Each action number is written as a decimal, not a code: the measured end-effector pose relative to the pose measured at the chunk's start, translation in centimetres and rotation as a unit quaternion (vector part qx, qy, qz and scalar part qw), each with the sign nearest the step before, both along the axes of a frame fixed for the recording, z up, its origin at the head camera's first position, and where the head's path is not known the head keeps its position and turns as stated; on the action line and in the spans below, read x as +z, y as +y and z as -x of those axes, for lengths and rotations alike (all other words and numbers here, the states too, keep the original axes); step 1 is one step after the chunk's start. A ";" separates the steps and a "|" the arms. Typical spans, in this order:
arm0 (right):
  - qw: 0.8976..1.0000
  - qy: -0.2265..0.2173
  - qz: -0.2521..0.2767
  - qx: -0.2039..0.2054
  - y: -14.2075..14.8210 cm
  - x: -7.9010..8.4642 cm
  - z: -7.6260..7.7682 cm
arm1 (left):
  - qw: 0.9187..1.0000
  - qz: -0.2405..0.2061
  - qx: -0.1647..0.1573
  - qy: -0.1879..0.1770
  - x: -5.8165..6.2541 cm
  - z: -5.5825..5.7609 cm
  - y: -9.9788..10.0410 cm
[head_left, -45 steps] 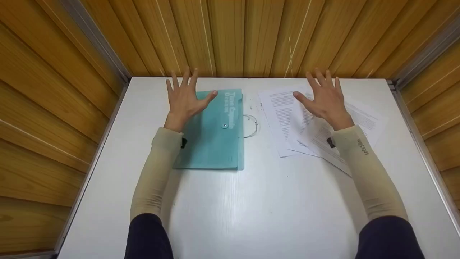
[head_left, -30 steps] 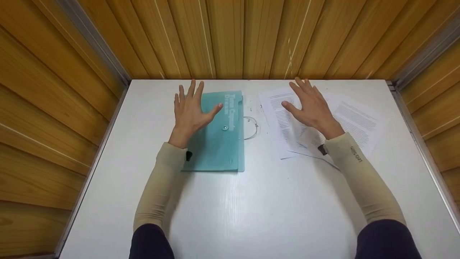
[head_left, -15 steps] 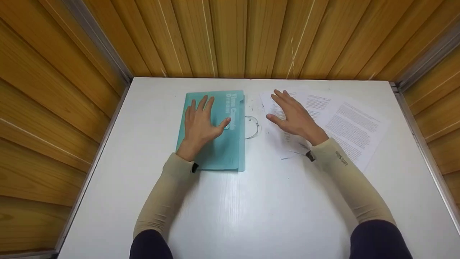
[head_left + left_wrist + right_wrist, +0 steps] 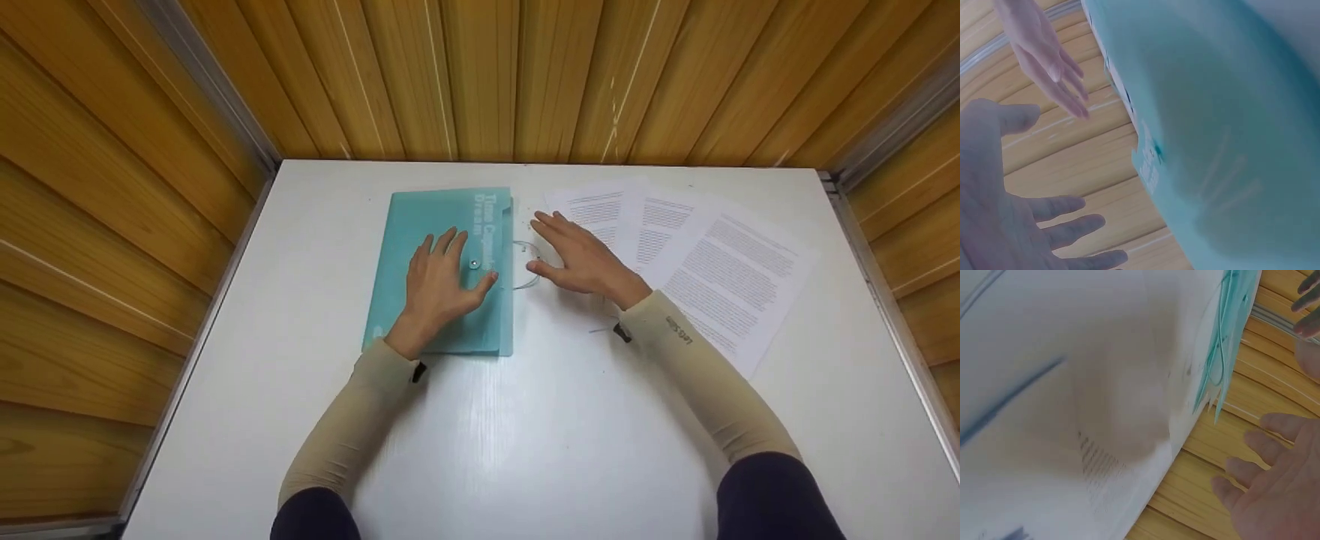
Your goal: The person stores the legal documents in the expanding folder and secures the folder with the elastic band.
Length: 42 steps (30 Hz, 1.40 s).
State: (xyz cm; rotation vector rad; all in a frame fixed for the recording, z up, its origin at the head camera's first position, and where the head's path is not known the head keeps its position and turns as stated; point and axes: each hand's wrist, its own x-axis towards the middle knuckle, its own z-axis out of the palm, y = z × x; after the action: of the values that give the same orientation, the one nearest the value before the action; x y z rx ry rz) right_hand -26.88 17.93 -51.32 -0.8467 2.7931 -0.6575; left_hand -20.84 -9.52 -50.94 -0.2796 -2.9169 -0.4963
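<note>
Left hand (image 4: 439, 291) hovers over teal folder (image 4: 431, 214), right hand (image 4: 581, 259) over left side of printed sheets (image 4: 679, 251), fingers spread on both.

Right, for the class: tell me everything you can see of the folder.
The folder is teal and plastic-looking, with pale lettering and a round button towards its right side. A thin cord loops out past that edge. It lies flat, apparently closed, on the white table, left of the printed papers. The left hand hovers over it, seemingly without touching.
</note>
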 end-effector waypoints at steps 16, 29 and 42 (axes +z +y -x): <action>0.997 -0.009 -0.037 0.069 -2.8 -2.5 0.2 | 0.999 0.006 -0.043 -0.031 -1.8 -2.5 1.9; 0.995 -0.043 -0.070 0.064 -3.7 -2.8 0.3 | 0.993 0.069 -0.058 -0.082 -2.9 -3.2 3.0; 0.994 -0.064 -0.064 0.063 -3.6 -2.8 0.2 | 0.995 0.037 -0.046 -0.084 -1.8 -3.7 3.4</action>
State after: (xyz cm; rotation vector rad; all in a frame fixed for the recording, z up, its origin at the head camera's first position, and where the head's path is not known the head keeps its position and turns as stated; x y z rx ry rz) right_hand -27.11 14.36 -54.11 -0.9124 2.6118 -0.4890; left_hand -17.12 -6.13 -52.76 -0.4010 -3.1015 -0.4466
